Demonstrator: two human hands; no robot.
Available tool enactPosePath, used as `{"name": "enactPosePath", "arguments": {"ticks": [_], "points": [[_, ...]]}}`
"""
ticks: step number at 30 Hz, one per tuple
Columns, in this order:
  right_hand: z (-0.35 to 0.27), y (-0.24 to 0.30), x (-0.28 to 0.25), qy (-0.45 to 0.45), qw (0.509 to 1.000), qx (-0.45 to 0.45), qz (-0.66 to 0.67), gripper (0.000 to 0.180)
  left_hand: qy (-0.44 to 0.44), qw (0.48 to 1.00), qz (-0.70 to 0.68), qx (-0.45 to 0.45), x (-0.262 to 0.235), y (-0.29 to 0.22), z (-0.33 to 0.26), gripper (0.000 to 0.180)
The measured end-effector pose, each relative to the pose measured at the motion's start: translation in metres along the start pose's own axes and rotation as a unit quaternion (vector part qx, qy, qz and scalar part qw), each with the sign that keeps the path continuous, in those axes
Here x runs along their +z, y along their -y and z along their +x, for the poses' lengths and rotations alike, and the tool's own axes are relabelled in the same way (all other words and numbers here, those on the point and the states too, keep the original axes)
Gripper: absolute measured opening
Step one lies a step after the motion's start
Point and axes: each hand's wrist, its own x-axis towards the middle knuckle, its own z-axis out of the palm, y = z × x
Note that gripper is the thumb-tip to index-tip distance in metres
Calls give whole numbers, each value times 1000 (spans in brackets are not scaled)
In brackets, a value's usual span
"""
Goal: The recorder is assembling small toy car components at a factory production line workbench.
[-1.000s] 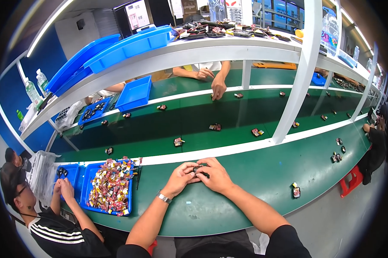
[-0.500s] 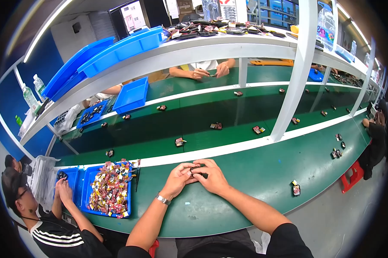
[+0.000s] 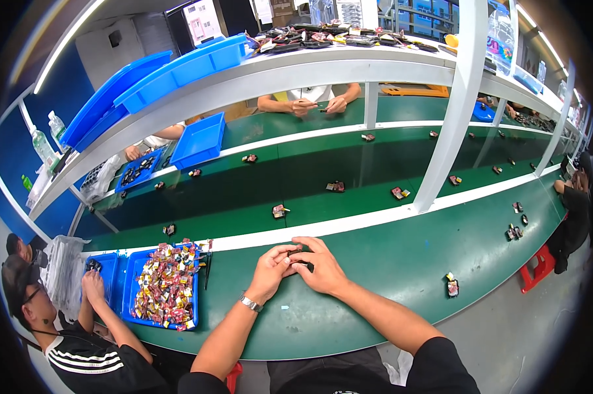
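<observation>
While both forearms (image 3: 229,335) extended from the near edge and converged over the green worktop (image 3: 375,289), the left hand (image 3: 268,271) and right hand (image 3: 324,270) met with curled fingers. A small dark part (image 3: 299,250) was located between the hands, mostly covered by them. Each grip was narrow and held this part; the exact contact points were hidden. A loaded blue tray (image 3: 158,324) stood to the left; a black-and-red piece (image 3: 452,287) lay to the right.
</observation>
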Motion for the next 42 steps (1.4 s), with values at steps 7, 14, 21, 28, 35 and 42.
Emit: {"name": "enactPosePath", "arguments": {"ticks": [7, 14, 21, 28, 35, 42], "points": [[5, 1, -1, -78, 996, -31, -36, 15, -9, 999, -43, -4, 3, 1, 1, 30], [2, 1, 0, -81, 993, -61, -64, 11, -14, 998, -54, -1, 1, 2, 0, 29], [2, -2, 5, -104, 990, -55, -83, 17, -28, 999, -44, -7, 3, 3, 1, 28], [0, 6, 8, -89, 989, -54, -104, 19, -51, 998, -37, 7, 6, 3, 1, 28], [31, -21, 0, -44, 983, -72, -162, 26, -51, 993, -99, 31, 3, -2, 2, 43], [94, -103, -53, 2, 949, 128, -289, 24, -66, 994, -53, 64, -9, 3, 7, 41]]}}
